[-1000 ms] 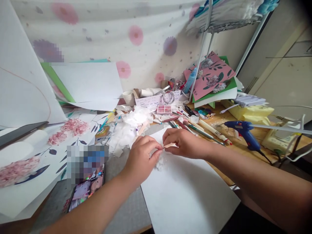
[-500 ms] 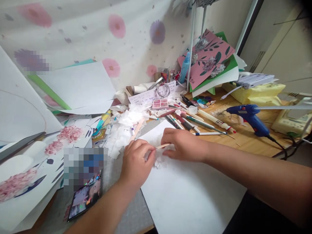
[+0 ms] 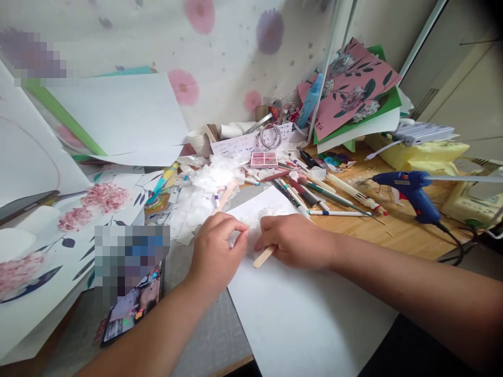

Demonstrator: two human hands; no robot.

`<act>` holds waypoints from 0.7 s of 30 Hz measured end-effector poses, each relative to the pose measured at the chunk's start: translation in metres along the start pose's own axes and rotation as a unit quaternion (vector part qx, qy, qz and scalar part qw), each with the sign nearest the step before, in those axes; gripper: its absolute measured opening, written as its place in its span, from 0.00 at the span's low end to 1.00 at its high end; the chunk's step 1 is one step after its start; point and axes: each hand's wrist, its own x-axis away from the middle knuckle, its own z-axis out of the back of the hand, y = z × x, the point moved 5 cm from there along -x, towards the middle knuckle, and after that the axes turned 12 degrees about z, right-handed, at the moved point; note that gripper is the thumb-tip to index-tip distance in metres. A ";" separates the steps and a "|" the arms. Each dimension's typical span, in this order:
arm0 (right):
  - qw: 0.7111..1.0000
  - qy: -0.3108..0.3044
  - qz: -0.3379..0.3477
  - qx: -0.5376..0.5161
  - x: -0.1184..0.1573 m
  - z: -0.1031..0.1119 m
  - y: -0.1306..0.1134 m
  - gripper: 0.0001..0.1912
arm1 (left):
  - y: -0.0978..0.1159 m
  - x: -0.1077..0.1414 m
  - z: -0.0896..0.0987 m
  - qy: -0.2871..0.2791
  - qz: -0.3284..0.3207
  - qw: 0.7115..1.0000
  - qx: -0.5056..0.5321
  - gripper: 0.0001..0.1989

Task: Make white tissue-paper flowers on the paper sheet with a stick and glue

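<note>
My right hand (image 3: 294,242) is closed around a wooden craft stick (image 3: 264,256), whose rounded end points toward me. It rests low over a large white sheet of paper (image 3: 302,314). My left hand (image 3: 218,251) hovers at the sheet's left edge, thumb and forefinger pinched together; anything between them is too small to make out. White tissue-like pieces (image 3: 271,211) lie on the paper just beyond both hands, partly hidden by them. A heap of torn white tissue (image 3: 212,180) sits past my left hand.
Pens and brushes (image 3: 310,193) lie scattered behind the sheet, near a small pink palette (image 3: 264,159). A blue glue gun (image 3: 408,188) with its cord is at the right. A phone (image 3: 135,309) leans at the left, beside flower-decorated paper (image 3: 129,209).
My right hand has turned the stick so its rounded end now points toward me, away from my left fingers. My left hand keeps its pinch. The camera view has shifted slightly.
</note>
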 end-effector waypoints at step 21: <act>0.998 0.013 -0.038 -0.057 0.002 0.000 0.007 0.21 | 0.001 0.004 -0.008 -0.043 0.010 0.999 0.015 0.07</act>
